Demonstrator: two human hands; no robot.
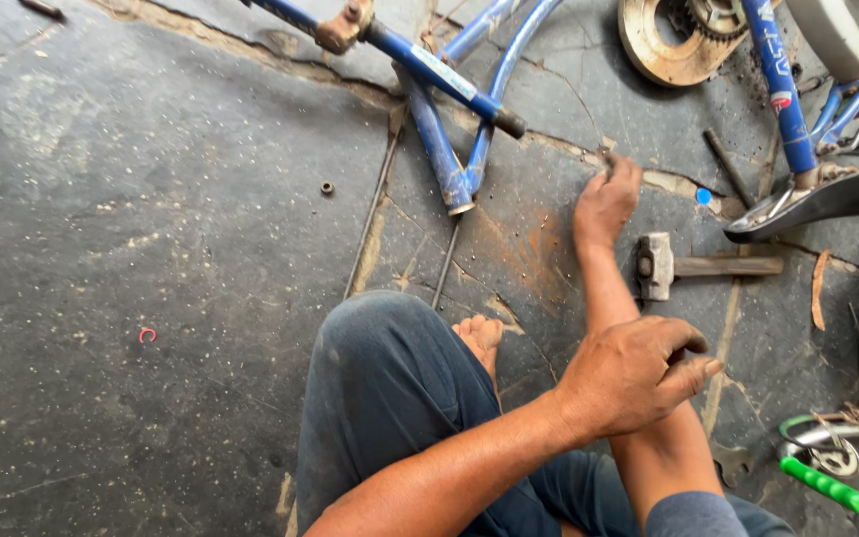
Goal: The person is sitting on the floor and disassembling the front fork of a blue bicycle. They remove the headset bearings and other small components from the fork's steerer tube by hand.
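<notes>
Picking up: right hand (606, 204) pinching a small part off the cracked floor (151, 199) just beside the hammer (693, 267); left hand (638, 376) loosely curled, empty, across the forearm. Next, probably a firm lift toward the blue bicycle frame (439, 109).

Bicycle frame (787, 99) cut off; grasped piece (607, 157) indistinct

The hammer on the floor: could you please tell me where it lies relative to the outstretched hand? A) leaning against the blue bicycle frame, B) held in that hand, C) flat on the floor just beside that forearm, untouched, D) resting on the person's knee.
C: the hammer lies flat on the cracked floor beside the forearm, while the right hand reaches past it, touching the ground.
</notes>
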